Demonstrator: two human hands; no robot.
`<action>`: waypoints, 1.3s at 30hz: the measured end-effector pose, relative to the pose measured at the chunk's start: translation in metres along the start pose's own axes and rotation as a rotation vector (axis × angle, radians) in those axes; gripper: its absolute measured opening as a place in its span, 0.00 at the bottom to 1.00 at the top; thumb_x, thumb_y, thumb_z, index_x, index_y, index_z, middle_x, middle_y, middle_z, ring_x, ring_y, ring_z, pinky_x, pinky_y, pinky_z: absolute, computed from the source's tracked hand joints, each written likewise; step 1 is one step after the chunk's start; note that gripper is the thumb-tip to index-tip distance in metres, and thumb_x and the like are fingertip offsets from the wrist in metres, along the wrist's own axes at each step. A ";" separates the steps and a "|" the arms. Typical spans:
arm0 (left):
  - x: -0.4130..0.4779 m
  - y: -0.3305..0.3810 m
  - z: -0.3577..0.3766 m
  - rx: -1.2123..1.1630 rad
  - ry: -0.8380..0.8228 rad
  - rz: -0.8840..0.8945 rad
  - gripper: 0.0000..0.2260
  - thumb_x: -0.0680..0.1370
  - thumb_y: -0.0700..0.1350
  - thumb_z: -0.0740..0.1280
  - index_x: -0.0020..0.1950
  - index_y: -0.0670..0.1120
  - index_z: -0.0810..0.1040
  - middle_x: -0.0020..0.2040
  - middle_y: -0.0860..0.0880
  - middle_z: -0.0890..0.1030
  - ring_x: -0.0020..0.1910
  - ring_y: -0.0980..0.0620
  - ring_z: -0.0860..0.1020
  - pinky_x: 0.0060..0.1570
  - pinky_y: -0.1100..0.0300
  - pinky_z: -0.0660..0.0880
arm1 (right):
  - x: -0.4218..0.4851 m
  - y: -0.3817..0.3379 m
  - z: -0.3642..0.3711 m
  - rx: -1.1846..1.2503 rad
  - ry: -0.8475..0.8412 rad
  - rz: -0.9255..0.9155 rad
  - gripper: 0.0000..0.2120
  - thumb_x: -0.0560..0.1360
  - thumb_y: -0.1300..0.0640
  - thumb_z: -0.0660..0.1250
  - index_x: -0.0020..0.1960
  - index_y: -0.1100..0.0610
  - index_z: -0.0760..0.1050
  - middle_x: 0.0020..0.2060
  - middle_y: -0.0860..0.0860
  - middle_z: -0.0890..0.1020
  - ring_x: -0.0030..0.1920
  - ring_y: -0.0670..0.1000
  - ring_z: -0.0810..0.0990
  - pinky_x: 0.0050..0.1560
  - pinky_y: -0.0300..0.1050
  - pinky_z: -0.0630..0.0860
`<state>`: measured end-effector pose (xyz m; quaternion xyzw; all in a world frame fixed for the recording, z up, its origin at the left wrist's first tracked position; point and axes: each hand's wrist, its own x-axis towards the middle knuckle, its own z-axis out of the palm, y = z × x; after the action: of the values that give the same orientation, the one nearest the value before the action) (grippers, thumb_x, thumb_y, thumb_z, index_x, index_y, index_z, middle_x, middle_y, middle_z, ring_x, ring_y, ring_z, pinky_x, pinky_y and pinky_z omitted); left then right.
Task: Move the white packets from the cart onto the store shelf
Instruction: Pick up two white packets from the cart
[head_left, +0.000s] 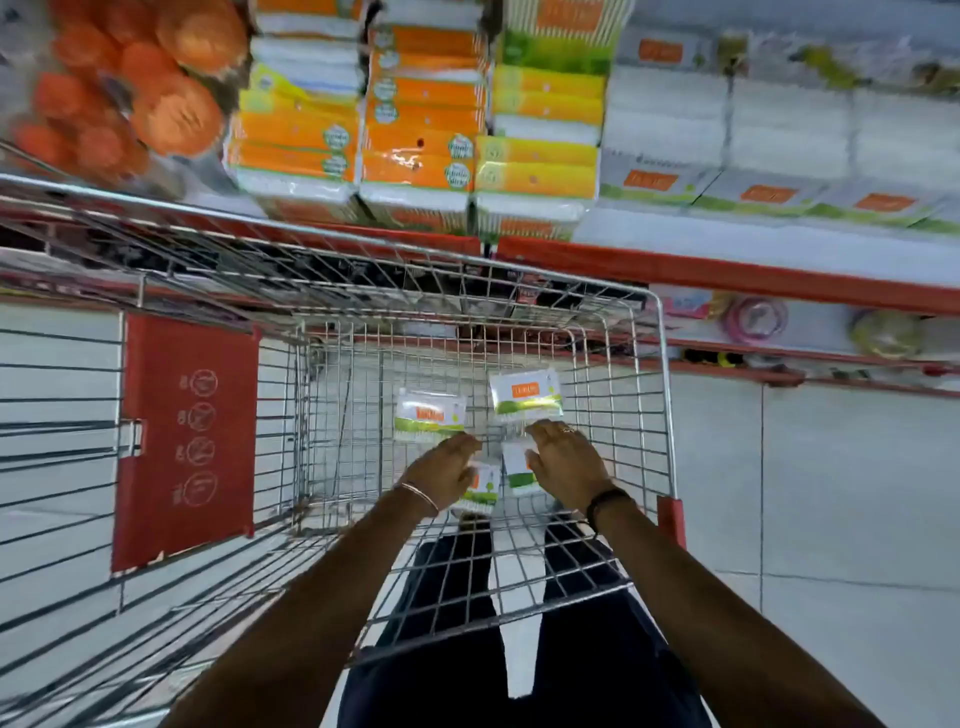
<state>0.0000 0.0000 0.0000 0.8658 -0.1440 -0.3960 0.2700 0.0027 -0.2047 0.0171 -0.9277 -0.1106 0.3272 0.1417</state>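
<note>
Several white packets with orange and green labels lie on the floor of the wire cart (667, 395). One packet (429, 415) sits at the far left, another (526, 393) at the far right. My left hand (441, 473) is down in the cart with its fingers over a nearer packet (483, 486). My right hand (563, 462) covers a fourth packet (517, 467) beside it, its fingertips touching the far right packet. Whether either hand has closed on a packet is unclear. The store shelf (727, 270) with its red edge runs just beyond the cart.
The shelf holds stacks of orange and white packs (421, 130) and rows of white packets (779, 135). Orange round items (171, 104) fill the far left. A red child-seat flap (187, 436) stands in the cart at left. Lower shelves (779, 358) and white floor tiles lie right.
</note>
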 end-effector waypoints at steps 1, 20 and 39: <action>0.003 -0.004 0.006 0.056 -0.066 -0.029 0.20 0.79 0.39 0.61 0.70 0.38 0.63 0.72 0.38 0.65 0.70 0.41 0.65 0.70 0.51 0.65 | 0.003 0.004 0.007 0.002 -0.055 0.024 0.22 0.78 0.56 0.59 0.71 0.61 0.62 0.69 0.59 0.70 0.69 0.59 0.67 0.67 0.54 0.66; 0.024 -0.012 0.034 0.502 -0.110 -0.135 0.23 0.75 0.42 0.67 0.65 0.38 0.64 0.61 0.38 0.75 0.58 0.39 0.75 0.59 0.49 0.71 | 0.022 0.022 0.058 -0.153 -0.078 0.022 0.28 0.69 0.72 0.63 0.68 0.64 0.63 0.67 0.61 0.69 0.66 0.61 0.70 0.64 0.55 0.68; -0.013 0.016 -0.008 0.262 -0.051 -0.208 0.23 0.72 0.38 0.67 0.67 0.42 0.67 0.65 0.42 0.71 0.65 0.44 0.68 0.61 0.48 0.73 | -0.007 -0.002 0.004 0.022 -0.108 0.015 0.29 0.69 0.70 0.67 0.68 0.60 0.63 0.62 0.60 0.75 0.61 0.60 0.72 0.57 0.51 0.71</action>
<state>-0.0028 -0.0044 0.0213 0.8934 -0.1109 -0.4216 0.1087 -0.0056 -0.2043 0.0191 -0.9079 -0.1075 0.3789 0.1434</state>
